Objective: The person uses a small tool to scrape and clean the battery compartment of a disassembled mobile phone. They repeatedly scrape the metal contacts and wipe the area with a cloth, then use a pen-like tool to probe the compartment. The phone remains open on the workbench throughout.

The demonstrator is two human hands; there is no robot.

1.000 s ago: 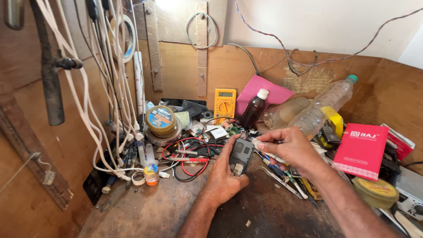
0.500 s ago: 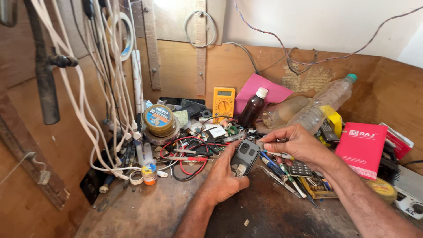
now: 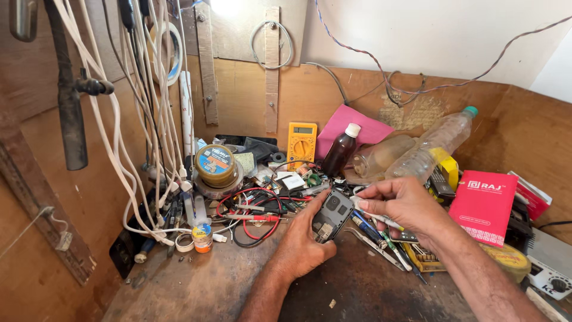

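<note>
I am looking at a wooden bench (image 3: 196, 286) with board walls closing it in at the back and both sides. A bare patch is lying open near the front edge, while tools and wires are crowding everything behind. White cables (image 3: 128, 137) are hanging down on the left. My left hand (image 3: 301, 247) is wrapping around a small opened phone (image 3: 331, 216) in the middle. My right hand (image 3: 402, 206) is pinching a thin tool (image 3: 381, 219), touching the phone's top edge.
</note>
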